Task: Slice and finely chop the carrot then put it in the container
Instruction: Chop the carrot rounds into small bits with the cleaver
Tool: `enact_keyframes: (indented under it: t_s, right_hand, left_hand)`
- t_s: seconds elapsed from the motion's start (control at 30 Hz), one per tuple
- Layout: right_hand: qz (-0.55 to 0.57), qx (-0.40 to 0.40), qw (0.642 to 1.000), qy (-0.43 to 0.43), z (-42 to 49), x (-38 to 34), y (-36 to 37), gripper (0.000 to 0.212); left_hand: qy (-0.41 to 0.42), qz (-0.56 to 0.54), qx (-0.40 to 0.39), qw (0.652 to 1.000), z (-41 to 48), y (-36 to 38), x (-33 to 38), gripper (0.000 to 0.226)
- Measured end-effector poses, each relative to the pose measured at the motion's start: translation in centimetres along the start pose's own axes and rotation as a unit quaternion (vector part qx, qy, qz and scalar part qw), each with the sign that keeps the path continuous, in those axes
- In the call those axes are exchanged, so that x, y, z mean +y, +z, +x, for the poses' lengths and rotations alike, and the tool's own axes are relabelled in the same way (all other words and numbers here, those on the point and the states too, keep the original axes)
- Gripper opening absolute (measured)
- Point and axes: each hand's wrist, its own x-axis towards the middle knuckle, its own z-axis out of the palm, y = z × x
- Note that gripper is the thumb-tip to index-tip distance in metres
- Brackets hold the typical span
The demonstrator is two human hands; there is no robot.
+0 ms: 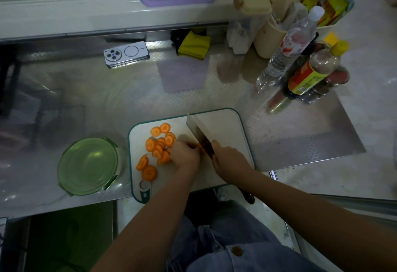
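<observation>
In the lower middle of the frame a white cutting board (pixel 225 125) lies on the metal table (pixel 129 91); the left hand (pixel 185 154) sits on it with fingers curled down over the end of the carrot (pixel 200 147), of which only a thin orange strip shows beside the blade; the right hand (pixel 227 157) is wrapped round the handle of a cleaver (pixel 199 127), whose blade points toward the top of the frame and touches the carrot; carrot slices (pixel 159 145) lie in a loose pile on the board's left half, just left of the left hand; the green container (pixel 88 165) stands on the table just left of the board; a phone (pixel 126 54) and a yellow cloth (pixel 194 45) lie near the back edge.
</observation>
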Motion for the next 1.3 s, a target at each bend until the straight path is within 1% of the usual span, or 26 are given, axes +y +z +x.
enact_keyframes:
  t_s: [0.17,0.27,0.47,0.6,0.73,0.83,1.13,1.3]
  right_hand:
    - [0.003,-0.001,1.0,0.014,0.1,-0.3,0.6,0.051]
    - [0.011,0.002,1.0,0.018,0.3,-0.5,1.1,0.053]
    - [0.021,0.041,0.998,0.036,0.5,0.0,1.4,0.037]
    - [0.013,0.04,0.999,0.01,0.3,0.0,0.6,0.034]
    - [-0.011,0.003,1.0,0.005,0.1,-0.2,0.1,0.047]
    - [-0.018,-0.01,1.0,0.01,-0.1,-0.4,0.0,0.051]
    - [0.005,-0.021,1.0,0.019,-0.5,-0.1,1.3,0.061]
    - [-0.009,-0.013,1.0,0.025,0.7,-0.3,2.0,0.066]
  left_hand:
    - [-0.001,-0.006,-0.003,1.0,0.1,0.1,0.1,0.013]
    - [0.0,-0.01,-0.002,1.0,0.1,0.1,0.1,0.014]
    - [0.001,0.004,0.003,1.0,-0.1,-0.3,-0.2,0.017]
    - [-0.006,0.002,-0.003,1.0,-0.1,-0.4,-0.2,0.019]
    - [-0.005,-0.008,-0.001,1.0,-0.2,-0.3,-0.1,0.018]
    - [-0.001,-0.009,-0.002,1.0,-0.2,-0.1,-0.1,0.019]
    - [-0.002,-0.038,0.004,0.999,0.1,0.4,-0.3,0.014]
    - [0.0,-0.023,0.008,1.0,0.1,0.4,-0.3,0.016]
